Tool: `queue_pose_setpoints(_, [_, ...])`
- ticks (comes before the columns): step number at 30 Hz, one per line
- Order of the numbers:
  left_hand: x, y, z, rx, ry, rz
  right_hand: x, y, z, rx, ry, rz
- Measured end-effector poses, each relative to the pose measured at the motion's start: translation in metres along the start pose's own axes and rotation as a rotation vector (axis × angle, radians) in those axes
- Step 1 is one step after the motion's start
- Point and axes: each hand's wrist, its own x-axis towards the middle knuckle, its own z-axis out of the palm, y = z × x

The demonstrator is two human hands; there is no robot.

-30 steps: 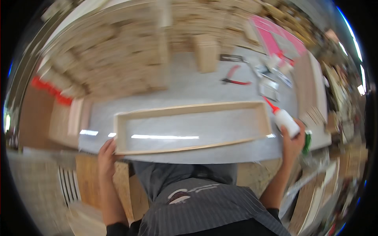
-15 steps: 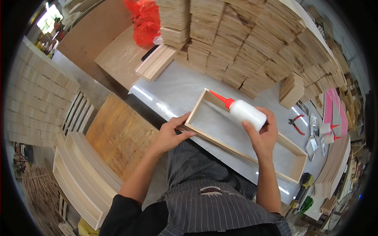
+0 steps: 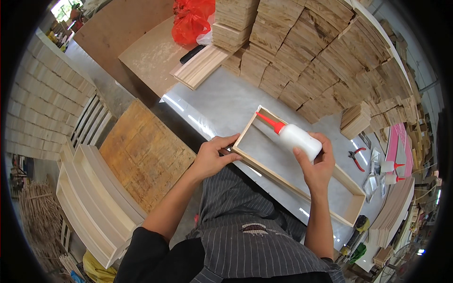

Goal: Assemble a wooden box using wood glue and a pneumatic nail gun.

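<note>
A long, narrow rectangular frame of pale wood lies at a slant on the shiny grey tabletop. My left hand is closed on its near left corner, thumb and fingers on either side of the wood. In my right hand is a white glue bottle with a red cap and long red nozzle, tilted over the frame. The nozzle tip is at the short left side, close to the far corner. Whether it touches the wood I cannot tell.
Stacked wooden boards wall off the table's back. Red-handled pliers and two more glue bottles are at the right. Left of me stand a worn wooden board and several pale wooden frames. A red plastic bag sits beyond.
The nozzle tip has shifted slightly from the far left corner along the short side toward me. My left hand keeps its hold on the near corner. The whole view has turned a little.
</note>
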Motion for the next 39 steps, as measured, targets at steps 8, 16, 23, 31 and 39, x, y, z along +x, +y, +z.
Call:
queue_pose_setpoints(8, [0.001,0.003,0.000,0.016,-0.011,-0.031,-0.019,-0.014,-0.006,-0.001,-0.069,0.019])
queue_pose_setpoints(16, [0.001,0.002,0.000,0.017,-0.014,-0.058,-0.034,-0.020,-0.007,-0.001,-0.115,0.002])
queue_pose_setpoints(23, [0.001,0.005,0.000,-0.019,-0.020,-0.087,-0.040,-0.030,-0.006,-0.078,-0.144,-0.043])
queue_pose_setpoints(31, [0.001,0.003,0.000,0.012,-0.018,-0.088,-0.048,-0.041,-0.007,-0.153,-0.185,-0.072])
queue_pose_setpoints(39, [0.002,0.004,0.002,-0.013,-0.003,-0.106,-0.057,-0.042,-0.019,-0.174,-0.164,-0.127])
